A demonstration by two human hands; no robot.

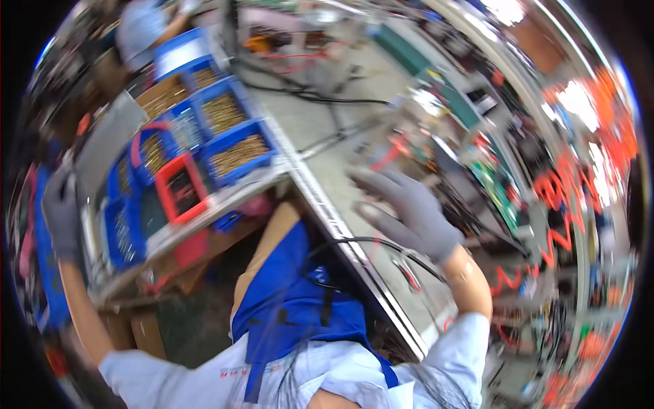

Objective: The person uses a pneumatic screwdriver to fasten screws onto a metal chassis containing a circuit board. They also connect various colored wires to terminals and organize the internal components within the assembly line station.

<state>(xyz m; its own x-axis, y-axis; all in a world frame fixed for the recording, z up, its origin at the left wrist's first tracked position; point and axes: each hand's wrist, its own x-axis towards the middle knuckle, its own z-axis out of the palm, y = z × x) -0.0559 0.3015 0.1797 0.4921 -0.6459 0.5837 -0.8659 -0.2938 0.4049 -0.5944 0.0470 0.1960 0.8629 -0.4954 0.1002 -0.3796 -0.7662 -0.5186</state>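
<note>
There are two grey-gloved hands, at least six blue open-topped plastic bins, one red rectangular plastic bin and one blue fabric apron; the small brass-coloured pieces are too blurred to count.

Bins left — worktop right — coiled cord farther right.

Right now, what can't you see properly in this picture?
In the head view:
Left hand: blur hides whether it touches anything.
Gold-coloured parts: too small and blurred to tell what they are.
Co-worker: cut off by the top edge, and blurred.
</note>
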